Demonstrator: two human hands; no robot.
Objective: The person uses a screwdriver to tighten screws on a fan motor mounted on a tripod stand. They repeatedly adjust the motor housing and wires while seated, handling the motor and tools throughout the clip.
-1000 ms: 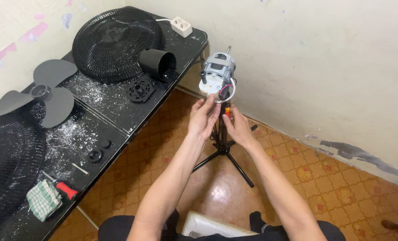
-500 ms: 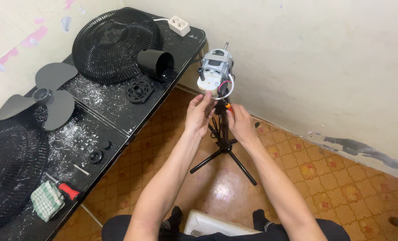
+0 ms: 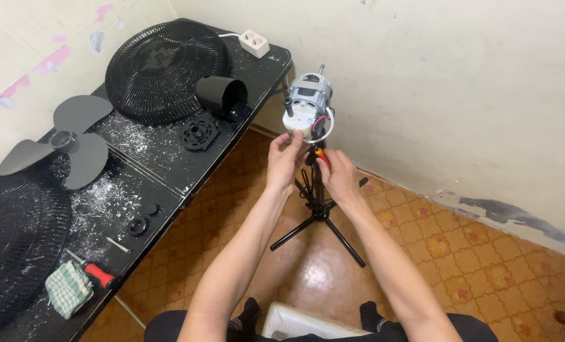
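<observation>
No packages, signs or screens show anywhere in view. The nearest thing to a label is a small pale rectangular patch (image 3: 306,89) on the grey fan motor's housing, too small to make out.

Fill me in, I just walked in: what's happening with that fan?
A person has a fan motor on a black tripod stand. The left hand steadies its underside; the right hand holds a red-tipped tool under it. The grilles, blade and a screwdriver lie on the black table.
</observation>
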